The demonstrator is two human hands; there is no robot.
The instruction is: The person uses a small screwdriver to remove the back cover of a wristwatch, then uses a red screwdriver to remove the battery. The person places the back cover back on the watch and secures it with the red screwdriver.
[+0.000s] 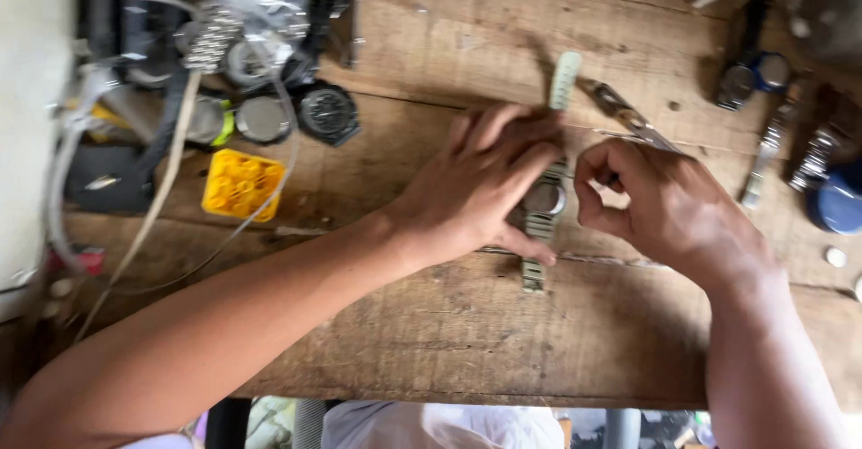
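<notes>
Pale grey-green wristwatch with a round metal case (545,199) lying lengthwise on the worn wooden surface (467,323), its ribbed strap running far past the fingers and near toward the plank edge. Left hand (480,189) pressed flat over the case, fingers spread, pinning rather than gripping. Right hand (660,202) just right of the case, grip curled nearly closed on something small and dark; cannot tell what. Metal tweezers (624,112) lying far right, untouched. Yellow plastic tray (241,184) and 3 or so loose watches (296,112) far left. Judging by this, work on the case under way, nothing visibly finished, strap apparently attached.
</notes>
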